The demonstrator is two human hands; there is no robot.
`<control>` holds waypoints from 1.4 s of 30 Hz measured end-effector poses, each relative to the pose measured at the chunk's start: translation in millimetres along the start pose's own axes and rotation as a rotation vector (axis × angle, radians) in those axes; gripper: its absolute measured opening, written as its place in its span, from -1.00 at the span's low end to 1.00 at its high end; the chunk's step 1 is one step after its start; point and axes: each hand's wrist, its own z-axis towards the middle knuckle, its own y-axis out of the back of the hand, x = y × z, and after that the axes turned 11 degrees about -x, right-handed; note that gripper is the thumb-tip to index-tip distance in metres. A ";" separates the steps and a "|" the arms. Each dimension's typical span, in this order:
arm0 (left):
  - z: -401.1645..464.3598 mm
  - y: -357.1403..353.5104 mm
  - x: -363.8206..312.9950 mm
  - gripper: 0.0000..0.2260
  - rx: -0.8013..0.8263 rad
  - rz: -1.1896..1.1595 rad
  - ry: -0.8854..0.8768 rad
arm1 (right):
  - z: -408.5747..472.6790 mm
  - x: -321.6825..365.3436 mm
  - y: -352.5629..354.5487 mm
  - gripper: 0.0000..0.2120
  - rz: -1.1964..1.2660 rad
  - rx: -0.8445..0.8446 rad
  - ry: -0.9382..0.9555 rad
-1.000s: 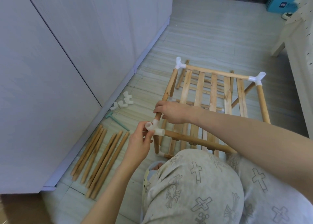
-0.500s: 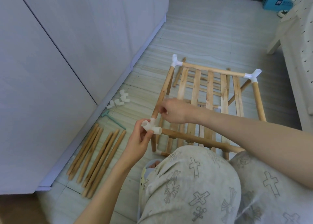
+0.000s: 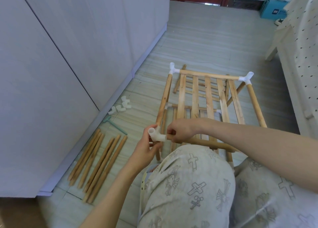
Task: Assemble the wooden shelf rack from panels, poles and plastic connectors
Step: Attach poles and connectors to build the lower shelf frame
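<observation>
Lying against the cabinet base, seven loose poles (image 3: 96, 164) sit left of a green tool (image 3: 115, 125) and about five spare connectors (image 3: 121, 106). Since a moment ago the left hand (image 3: 146, 150) has kept its fingers curled round the white connector (image 3: 155, 134), while the right hand (image 3: 180, 129) has slid off the side pole to pinch the near pole (image 3: 197, 142). Rightward, the rack (image 3: 210, 96) stands on the floor with two more corner connectors (image 3: 246, 77).

Soft, even daylight; wide-angle bending at edges.
</observation>
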 end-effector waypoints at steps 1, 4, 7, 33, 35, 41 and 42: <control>0.6 -1.6 1.0 -0.59 -0.044 0.012 -0.016 | -0.9 -0.3 0.1 -0.80 0.003 -0.002 -0.001; 0.9 -4.7 4.7 -0.62 -0.123 0.028 -0.039 | -3.2 -0.9 0.9 -0.82 0.003 -0.014 -0.002; 1.7 -6.7 6.1 -0.59 -0.163 0.049 -0.056 | -3.5 -2.1 2.0 -0.84 0.003 -0.023 -0.002; 9.4 -7.8 20.1 -0.53 -0.223 0.174 -0.127 | -7.2 -11.1 1.0 -0.87 0.126 -0.087 0.066; 11.5 -7.8 19.8 -0.49 -0.191 0.178 -0.121 | -7.6 -12.5 0.3 -0.81 0.131 -0.078 0.050; 10.3 -2.9 16.6 -0.32 -0.055 0.185 -0.158 | -9.7 -16.4 -4.3 -0.75 0.141 -0.047 0.039; 9.8 -2.4 15.5 -0.34 -0.050 0.173 -0.150 | -10.3 -16.8 -4.6 -0.75 0.146 -0.044 0.039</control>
